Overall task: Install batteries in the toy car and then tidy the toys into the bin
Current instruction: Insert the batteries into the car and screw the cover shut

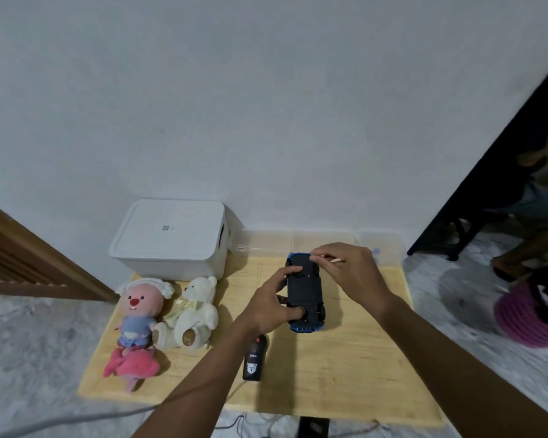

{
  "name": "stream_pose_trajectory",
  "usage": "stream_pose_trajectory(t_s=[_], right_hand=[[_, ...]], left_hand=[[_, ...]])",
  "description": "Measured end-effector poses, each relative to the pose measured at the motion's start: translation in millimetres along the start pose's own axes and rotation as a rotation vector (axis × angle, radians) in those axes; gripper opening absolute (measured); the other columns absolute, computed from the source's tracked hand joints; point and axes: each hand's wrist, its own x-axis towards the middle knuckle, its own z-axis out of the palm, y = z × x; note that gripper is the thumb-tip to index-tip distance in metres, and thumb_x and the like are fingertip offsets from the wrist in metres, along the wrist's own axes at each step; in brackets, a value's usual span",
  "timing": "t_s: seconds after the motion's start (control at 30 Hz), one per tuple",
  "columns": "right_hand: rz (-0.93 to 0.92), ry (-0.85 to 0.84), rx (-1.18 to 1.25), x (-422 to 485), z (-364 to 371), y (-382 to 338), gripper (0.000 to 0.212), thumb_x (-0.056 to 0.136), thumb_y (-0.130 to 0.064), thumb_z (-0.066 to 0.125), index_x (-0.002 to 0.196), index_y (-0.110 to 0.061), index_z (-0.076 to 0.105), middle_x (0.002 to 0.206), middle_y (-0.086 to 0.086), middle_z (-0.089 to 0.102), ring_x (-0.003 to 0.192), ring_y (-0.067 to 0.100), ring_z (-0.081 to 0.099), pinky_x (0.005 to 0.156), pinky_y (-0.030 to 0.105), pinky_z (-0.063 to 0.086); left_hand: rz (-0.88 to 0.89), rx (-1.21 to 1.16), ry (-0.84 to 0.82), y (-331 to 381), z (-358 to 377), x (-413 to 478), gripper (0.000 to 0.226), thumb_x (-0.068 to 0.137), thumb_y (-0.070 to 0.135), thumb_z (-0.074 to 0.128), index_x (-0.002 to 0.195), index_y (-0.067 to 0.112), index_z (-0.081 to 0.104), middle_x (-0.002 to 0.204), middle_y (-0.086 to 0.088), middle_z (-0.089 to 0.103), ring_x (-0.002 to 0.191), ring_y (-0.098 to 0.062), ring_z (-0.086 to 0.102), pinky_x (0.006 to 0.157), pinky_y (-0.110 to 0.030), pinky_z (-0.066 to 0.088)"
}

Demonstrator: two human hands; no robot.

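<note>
Toy car [306, 290] lies underside up — battery bay too blurred to read. Left hand [268, 303] covers its left flank. Remote [253, 358], near the car, partly under the left wrist — label illegible. Forearms cut off at bottom edge.

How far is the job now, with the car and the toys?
Little looks done. The toy car lies upside down on the table; the left hand steadies it while the right hand works a thin tool at its underside. Left: fit batteries, then put the plush toys into the white bin, whose lid is on.
</note>
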Motion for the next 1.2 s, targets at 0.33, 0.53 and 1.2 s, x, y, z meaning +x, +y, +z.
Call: stream_pose_trajectory(t_s=[0.33,0.53,1.2], right_hand=[[0.036,0.057,0.029,-7.2,0.1,-44.2,0.008,0.088,-0.016,0.077,0.092,-0.023,0.077,0.087,-0.017,0.073,0.083,-0.002,0.068,0.074,0.009,0.052],[-0.004,0.070,0.000,-19.4,-3.6,-59.0,0.012,0.089,-0.019,0.076,0.100,-0.022,0.080,0.094,-0.018,0.074,0.089,-0.004,0.068,0.075,0.010,0.053],[0.061,0.069,0.006,-23.3,-8.9,-81.8,0.010,0.089,-0.020,0.076,0.095,-0.026,0.081,0.091,-0.017,0.077,0.087,-0.004,0.069,0.075,0.010,0.051]], left_hand=[[0.066,0.033,-0.045,12.9,-10.7,-26.6,0.079,0.075,0.003,0.079,0.135,0.046,0.052,0.133,0.003,0.059,0.085,-0.007,0.069,0.076,-0.038,0.063],[0.086,0.044,-0.071,21.7,-14.1,-38.8,0.078,0.076,0.002,0.078,0.136,0.044,0.052,0.133,0.003,0.057,0.083,-0.005,0.071,0.075,-0.040,0.064],[0.102,0.021,-0.070,37.6,-31.3,-57.6,0.076,0.078,0.001,0.077,0.137,0.041,0.052,0.135,-0.001,0.056,0.085,-0.017,0.073,0.070,-0.034,0.061]])
